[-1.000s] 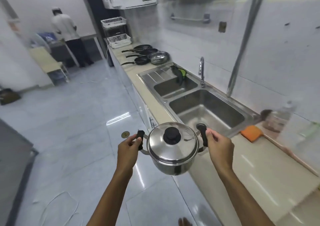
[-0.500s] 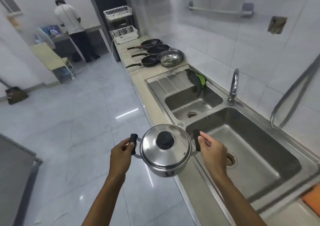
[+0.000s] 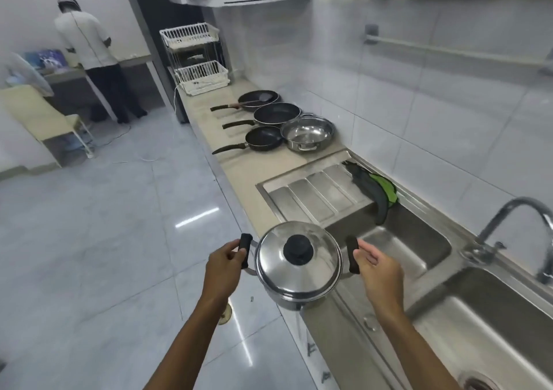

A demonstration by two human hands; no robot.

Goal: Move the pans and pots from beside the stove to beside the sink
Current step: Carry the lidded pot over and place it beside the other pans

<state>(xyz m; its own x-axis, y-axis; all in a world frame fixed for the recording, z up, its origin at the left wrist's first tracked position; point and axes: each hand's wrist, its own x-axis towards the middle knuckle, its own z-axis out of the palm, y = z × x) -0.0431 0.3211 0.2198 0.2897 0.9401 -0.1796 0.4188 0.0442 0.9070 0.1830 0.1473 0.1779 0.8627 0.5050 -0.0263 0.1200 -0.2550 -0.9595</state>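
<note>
I carry a lidded steel pot [image 3: 298, 265] with a black knob in the air at the counter's front edge, level with the near sink basin. My left hand [image 3: 225, 265] grips its left black handle; my right hand [image 3: 377, 270] grips its right black handle. Farther along the beige counter [image 3: 248, 169], past the sink's ribbed drainboard [image 3: 314, 196], lie three black frying pans [image 3: 263, 138] with handles pointing left. The farthest pan has a utensil resting on it. An open steel pot [image 3: 308, 134] stands right of the nearest pan.
The double steel sink [image 3: 419, 240] with a tap [image 3: 508, 228] runs along the right. A dark and green cloth [image 3: 378, 189] hangs over the drainboard's edge. White wire baskets [image 3: 200, 75] stand at the counter's far end. A person [image 3: 89, 57] stands at the back left. Grey tiled floor [image 3: 104, 240] lies left.
I have moved forward along the counter with the pot in both hands. The sink has slid back to my right, and the pans beyond it are much nearer.
</note>
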